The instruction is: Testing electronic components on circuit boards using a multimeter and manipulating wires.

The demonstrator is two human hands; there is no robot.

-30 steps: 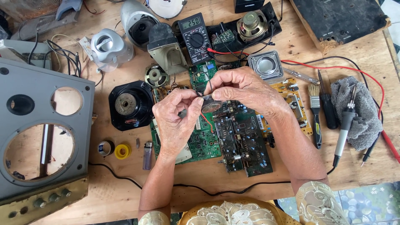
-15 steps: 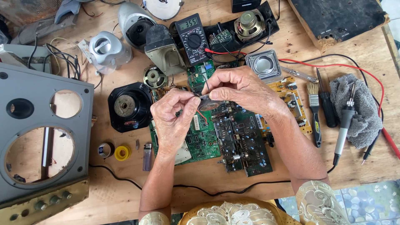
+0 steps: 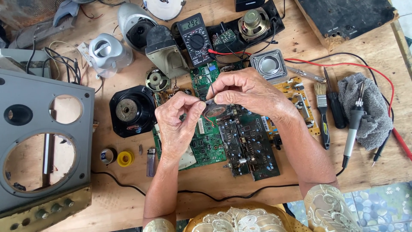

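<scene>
Above the green circuit board (image 3: 206, 146): both hands' fingers pinch a small component (image 3: 210, 102); left hand (image 3: 178, 122), right hand (image 3: 246, 92). Risk: a slip drops it among boards.

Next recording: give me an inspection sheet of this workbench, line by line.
Surface: wooden table, crowded.
Job's things: small part pinched over green circuit board.
Clutter: multimeter, black speaker, brush, soldering iron, grey rag, lighter, grey panel.
Hands: left hand and right hand both pinch the part.
Cables: red lead, black cord.
Surroundings: patterned floor.
</scene>
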